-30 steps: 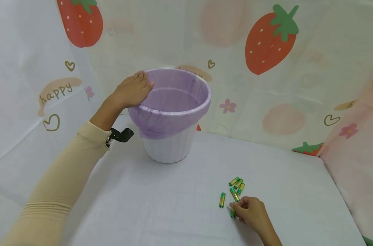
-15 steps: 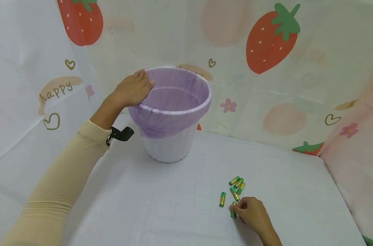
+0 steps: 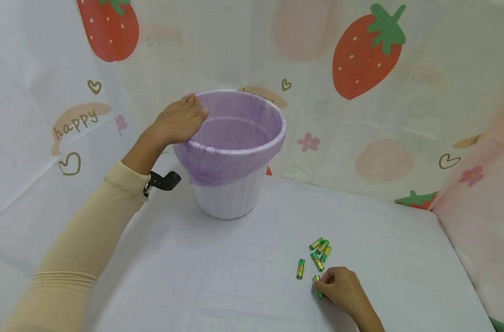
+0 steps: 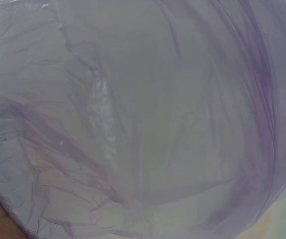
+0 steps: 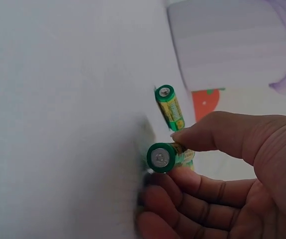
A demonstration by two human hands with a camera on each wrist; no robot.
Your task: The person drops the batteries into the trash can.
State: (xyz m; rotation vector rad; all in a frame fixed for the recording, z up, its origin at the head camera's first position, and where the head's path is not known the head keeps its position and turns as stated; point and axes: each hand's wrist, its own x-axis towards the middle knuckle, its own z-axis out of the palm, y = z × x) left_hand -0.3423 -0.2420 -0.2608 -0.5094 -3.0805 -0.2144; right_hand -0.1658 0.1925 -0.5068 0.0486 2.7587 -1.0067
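Observation:
A white trash bin (image 3: pixel 228 203) stands upright on the table, lined with a purple plastic bag (image 3: pixel 222 168) folded over its rim. My left hand (image 3: pixel 180 121) holds the bin's rim at its left side, over the bag; some fingers are hidden. The left wrist view is filled by the bag (image 4: pixel 148 114), with a bit of the hand at the lower left. Between thumb and fingers, my right hand (image 3: pixel 340 288) pinches a green and yellow battery (image 5: pixel 161 158), low over the table. One battery (image 3: pixel 300 269) lies just to its left, and several more batteries (image 3: pixel 322 247) lie behind it.
A white cloth covers the table (image 3: pixel 218 272). Behind it hangs a backdrop with printed strawberries (image 3: pixel 367 57), and a pinkish sheet (image 3: pixel 480 221) borders the right side. A black wrist strap (image 3: pixel 164 181) juts out from the left sleeve.
My right hand has tightened its hold on the battery and shifted it slightly toward me, tilting it. The left hand and the bin have stayed in place.

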